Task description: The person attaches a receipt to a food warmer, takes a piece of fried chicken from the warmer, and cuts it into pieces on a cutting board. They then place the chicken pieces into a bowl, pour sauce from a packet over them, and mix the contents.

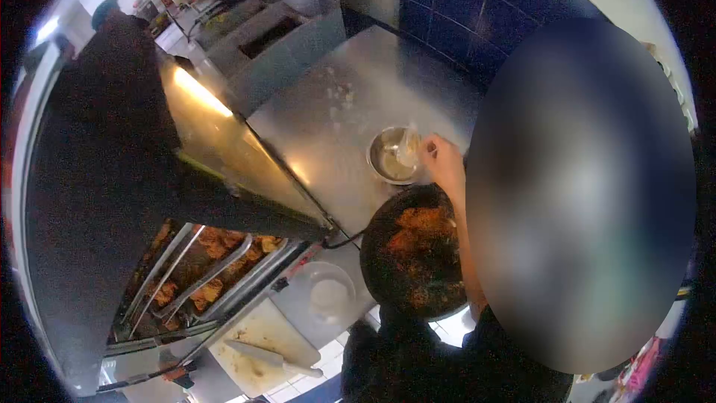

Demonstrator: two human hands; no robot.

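My right hand (441, 158) reaches in over the near side of a steel bowl (388, 168), its fingers closed on a clear object (409, 148) that looks like a small plastic cup or bag. Some pale contents show in the bowl. Just below the bowl, a large round dark pan (380, 276) holds reddish-brown food (421, 227). My forearm passes along the pan's right edge. My left hand does not show.
A glass-fronted case with trays of browned food (209, 291) stands at the lower left. Nearby are a pale bowl (330, 295) and a cutting board (261, 343) with a knife (261, 354). A large blurred oval hides the right side.
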